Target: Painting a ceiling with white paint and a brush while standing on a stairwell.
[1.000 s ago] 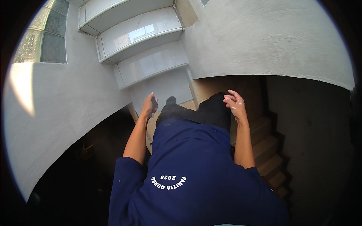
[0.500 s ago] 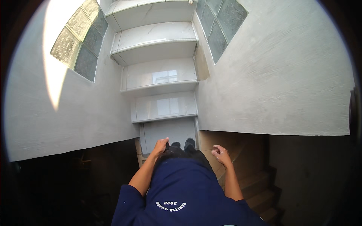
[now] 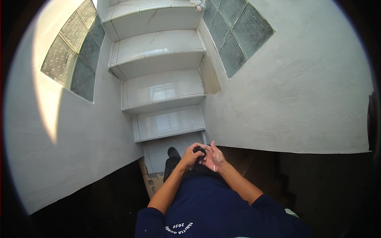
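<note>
In front of my waist, my left hand (image 3: 191, 156) is closed on a small dark object (image 3: 199, 150) whose kind I cannot make out. My right hand (image 3: 216, 158) is right beside it, palm turned up and fingers stretched toward the dark object. White residue is smeared over the right palm and fingers. The fingertips of both hands meet around the dark object, so part of it is hidden. Below the hands are my dark trousers and one dark shoe (image 3: 173, 152) on the lowest grey step (image 3: 155, 158).
White tiled stairs (image 3: 166, 83) rise ahead between two grey plastered walls (image 3: 293, 87). Glass-block windows (image 3: 242, 33) are set in both walls. A small pale item (image 3: 197, 5) sits at the right of an upper step. Dark stairwell openings lie below the walls on either side.
My hands have come together from apart, the right moving left with its palm turning up. The dark object now shows more clearly. The view has shifted, and one shoe is stepping forward.
</note>
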The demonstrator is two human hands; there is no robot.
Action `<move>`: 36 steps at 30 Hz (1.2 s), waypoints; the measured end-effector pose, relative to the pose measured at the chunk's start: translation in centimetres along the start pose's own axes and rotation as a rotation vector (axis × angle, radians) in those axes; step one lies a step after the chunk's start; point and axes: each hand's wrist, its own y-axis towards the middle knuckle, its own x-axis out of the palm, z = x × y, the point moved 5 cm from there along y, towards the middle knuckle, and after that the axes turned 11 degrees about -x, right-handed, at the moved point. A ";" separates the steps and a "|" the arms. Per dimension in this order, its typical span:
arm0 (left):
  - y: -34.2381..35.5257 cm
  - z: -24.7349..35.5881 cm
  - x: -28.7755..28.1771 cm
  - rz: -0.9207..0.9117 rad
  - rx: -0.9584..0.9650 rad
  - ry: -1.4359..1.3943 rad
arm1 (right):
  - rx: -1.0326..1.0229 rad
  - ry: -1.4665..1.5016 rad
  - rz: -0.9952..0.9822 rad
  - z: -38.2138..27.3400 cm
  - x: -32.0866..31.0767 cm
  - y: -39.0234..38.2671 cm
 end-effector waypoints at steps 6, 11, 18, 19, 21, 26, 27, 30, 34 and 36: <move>-2.1 3.5 -16.1 0.448 0.033 -0.012 | -0.033 -0.129 -0.008 -0.9 5.3 4.2; -3.8 7.0 -22.5 0.614 -0.050 -0.095 | -0.317 -0.481 0.036 -5.4 5.8 7.0; 2.5 14.0 -19.8 0.476 0.009 -0.142 | -0.547 -0.537 0.111 -15.4 13.7 7.7; 3.5 15.6 -18.4 0.436 0.000 -0.129 | -0.569 -0.596 0.110 -16.7 14.4 8.1; 5.7 18.4 -18.0 0.397 -0.013 -0.067 | -0.559 -0.639 0.106 -18.4 15.5 10.6; 12.8 23.1 -21.2 0.346 -0.004 -0.148 | -0.399 -0.821 0.075 -20.8 18.7 17.8; 13.7 24.6 -21.0 0.372 0.011 -0.229 | -0.417 -0.825 0.089 -21.5 18.8 19.3; 17.0 28.0 -22.0 0.378 0.079 -0.337 | -0.444 -0.934 -0.039 -22.4 20.0 23.9; 16.1 32.7 -20.1 0.466 0.165 -0.256 | -0.466 -1.016 -0.099 -23.4 23.3 25.4; 15.6 33.9 -18.3 0.416 0.159 -0.213 | -0.476 -1.006 -0.120 -23.4 23.3 25.4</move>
